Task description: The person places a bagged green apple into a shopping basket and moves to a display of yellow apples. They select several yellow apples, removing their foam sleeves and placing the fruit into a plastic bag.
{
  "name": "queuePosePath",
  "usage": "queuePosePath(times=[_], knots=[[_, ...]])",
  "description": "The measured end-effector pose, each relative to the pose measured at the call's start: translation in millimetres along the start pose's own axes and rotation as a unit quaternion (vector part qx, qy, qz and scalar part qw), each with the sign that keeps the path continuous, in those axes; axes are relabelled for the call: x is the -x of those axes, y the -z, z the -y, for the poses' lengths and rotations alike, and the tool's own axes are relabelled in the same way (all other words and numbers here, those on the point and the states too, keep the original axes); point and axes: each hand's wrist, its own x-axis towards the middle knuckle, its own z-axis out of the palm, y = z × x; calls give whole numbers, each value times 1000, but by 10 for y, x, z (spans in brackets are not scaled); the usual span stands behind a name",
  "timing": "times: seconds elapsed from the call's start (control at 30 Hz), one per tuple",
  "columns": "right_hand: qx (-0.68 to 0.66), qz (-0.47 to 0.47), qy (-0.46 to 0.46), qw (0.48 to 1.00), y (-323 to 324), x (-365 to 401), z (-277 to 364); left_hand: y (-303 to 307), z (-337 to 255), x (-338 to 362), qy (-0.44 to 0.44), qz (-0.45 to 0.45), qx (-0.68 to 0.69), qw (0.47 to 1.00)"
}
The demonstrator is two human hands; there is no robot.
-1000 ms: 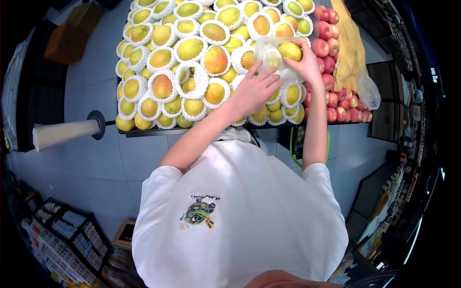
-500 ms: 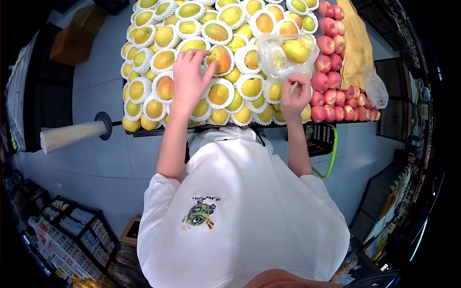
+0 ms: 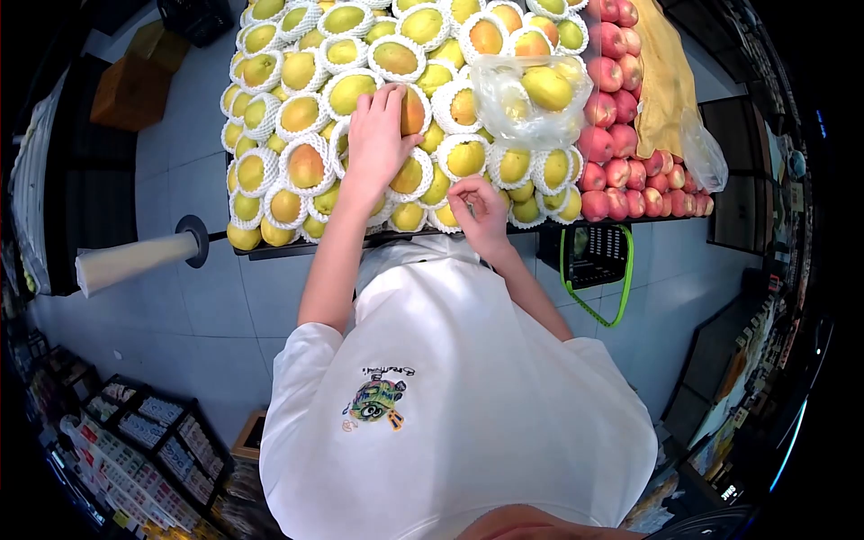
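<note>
Mangoes in white foam nets fill most of the display (image 3: 297, 115). My left hand (image 3: 378, 135) is closed around a mango with an orange blush (image 3: 413, 112), its fingers at the far left side and its thumb on the near side. Near the front edge, my right hand (image 3: 481, 214) hovers with curled fingers and a gap between thumb and forefinger; nothing shows in it. Beyond it, a clear plastic bag (image 3: 506, 126) lies on the fruit with a yellow mango (image 3: 547, 88) in it.
Stacked red apples (image 3: 615, 108) adjoin the mangoes on the right, beside a yellow cloth (image 3: 664, 90). Below the display's right side is a black basket with a green handle (image 3: 627, 279). A roll of plastic bags (image 3: 135, 261) sticks out at the left.
My left hand has shifted right and closed on the orange-blushed mango. My right hand has left the plastic bag's near edge and come left and nearer to me.
</note>
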Motion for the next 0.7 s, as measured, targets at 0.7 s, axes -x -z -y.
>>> queuePosePath(times=[0.7], knots=[[-6,4,-9,1000,3,-133,-5,217,17,-111,-24,55,23,998]])
